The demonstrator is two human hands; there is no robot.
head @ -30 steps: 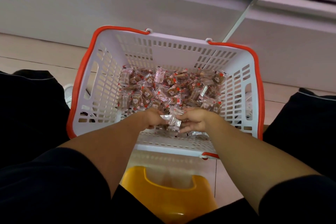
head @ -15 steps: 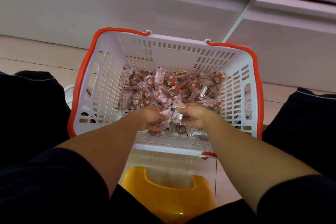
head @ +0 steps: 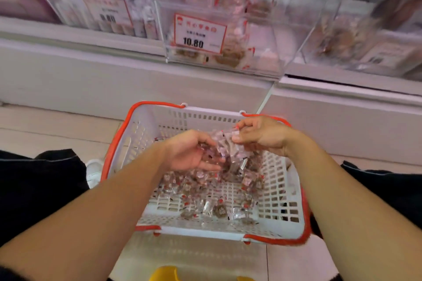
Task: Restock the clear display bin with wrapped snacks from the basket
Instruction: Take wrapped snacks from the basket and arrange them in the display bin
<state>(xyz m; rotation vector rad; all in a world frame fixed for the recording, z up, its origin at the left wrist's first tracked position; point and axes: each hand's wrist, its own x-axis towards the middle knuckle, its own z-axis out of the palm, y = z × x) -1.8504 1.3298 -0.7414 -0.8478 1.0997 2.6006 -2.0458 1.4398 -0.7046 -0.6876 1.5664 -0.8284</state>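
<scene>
Your L hand (head: 191, 153) was palm-up over the basket (head: 141, 134), fingers curled loosely round a clump of wrapped snacks (head: 217, 150) resting on fingers + palm. Your R hand (head: 262, 137) pinched the clump's top edge btwn thumb and fingertips. Clear display bin (head: 285, 36) sat on the shelf above, well apart from both hands; rest of snacks lay on basket floor.

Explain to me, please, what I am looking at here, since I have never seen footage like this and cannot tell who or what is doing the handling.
No machine here: a person wears a camera on the head, looking down at their own bare arms. The left hand cups a heap of wrapped snacks while the right hand pinches a wrapper at the top with its fingers. Below sits a white basket with a red rim, on the floor, with more snacks inside. Above is a clear display bin with a price card.
</scene>
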